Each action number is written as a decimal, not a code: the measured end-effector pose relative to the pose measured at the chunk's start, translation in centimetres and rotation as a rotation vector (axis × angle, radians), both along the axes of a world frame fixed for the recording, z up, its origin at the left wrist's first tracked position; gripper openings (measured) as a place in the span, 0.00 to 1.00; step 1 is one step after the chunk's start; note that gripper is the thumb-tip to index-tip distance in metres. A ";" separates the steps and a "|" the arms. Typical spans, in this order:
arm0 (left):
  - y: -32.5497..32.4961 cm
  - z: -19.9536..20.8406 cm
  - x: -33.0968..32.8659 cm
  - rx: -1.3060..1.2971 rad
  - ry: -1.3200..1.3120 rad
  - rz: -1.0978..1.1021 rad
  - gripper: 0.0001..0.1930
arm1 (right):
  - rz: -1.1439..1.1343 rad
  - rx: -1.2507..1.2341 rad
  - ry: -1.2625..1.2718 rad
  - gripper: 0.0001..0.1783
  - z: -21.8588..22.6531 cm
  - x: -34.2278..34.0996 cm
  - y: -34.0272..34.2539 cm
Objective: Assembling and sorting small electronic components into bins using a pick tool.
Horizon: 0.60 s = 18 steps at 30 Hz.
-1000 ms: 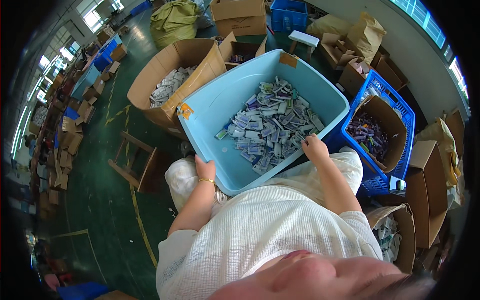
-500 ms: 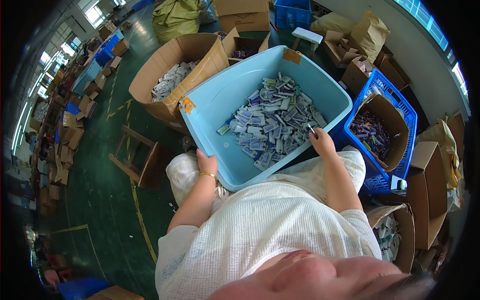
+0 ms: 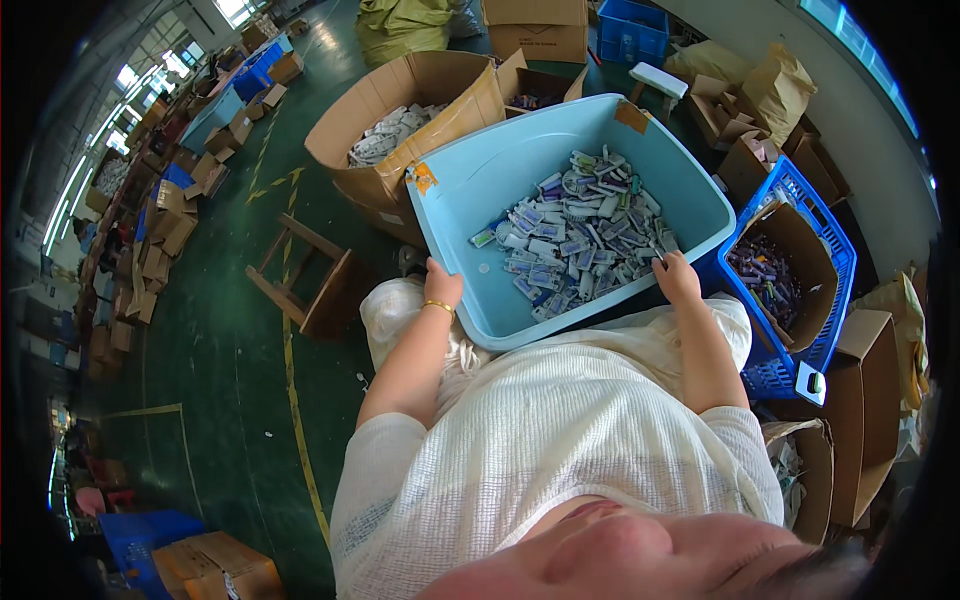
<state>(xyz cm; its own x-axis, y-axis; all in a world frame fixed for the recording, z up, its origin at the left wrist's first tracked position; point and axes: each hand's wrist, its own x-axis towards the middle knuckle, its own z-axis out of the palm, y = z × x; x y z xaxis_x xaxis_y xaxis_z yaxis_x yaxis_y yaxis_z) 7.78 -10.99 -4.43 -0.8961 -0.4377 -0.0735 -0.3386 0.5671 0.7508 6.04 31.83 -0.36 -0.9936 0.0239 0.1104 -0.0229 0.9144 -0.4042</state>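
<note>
A large light-blue plastic tub [image 3: 462, 240] rests tilted against my lap. Inside lies a heap of small white and grey plastic pieces [image 3: 590, 225], some with purplish or green parts, kind too small to tell. My left hand [image 3: 443, 285] is closed on the tub's near left rim, a gold bracelet at its wrist. My right hand [image 3: 678, 278] is at the near right rim, fingers curled inward beside the heap. A tiny pale thing shows at its fingertips, too small to name.
A blue crate [image 3: 845, 250] holding a carton of dark small parts stands at the right. Beyond the tub's left side is a big open carton [image 3: 345, 185] with white pieces. A wooden stool [image 3: 330, 295] stands left on the green floor. Other cartons [image 3: 850, 420] crowd the right.
The whole view has shifted, so the tub and surroundings sit farther right. The thin dark-and-light piece that stuck out of my right fingers shows less now. My left hand keeps its grip.
</note>
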 end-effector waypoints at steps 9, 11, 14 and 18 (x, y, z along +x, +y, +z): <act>-6.3 -2.1 -2.7 -0.081 0.001 -0.103 0.25 | 0.045 -0.026 -0.067 0.17 1.1 2.7 -3.7; -6.2 -1.8 -3.1 -0.026 0.011 -0.152 0.27 | 0.037 -0.042 -0.086 0.17 1.2 3.0 -3.7; -6.4 -1.9 -2.8 -0.021 0.027 -0.134 0.24 | 0.023 -0.065 -0.111 0.18 1.1 2.9 -4.0; -6.4 -1.9 -2.8 -0.032 0.031 -0.128 0.24 | 0.029 -0.127 -0.099 0.18 1.2 2.7 -3.6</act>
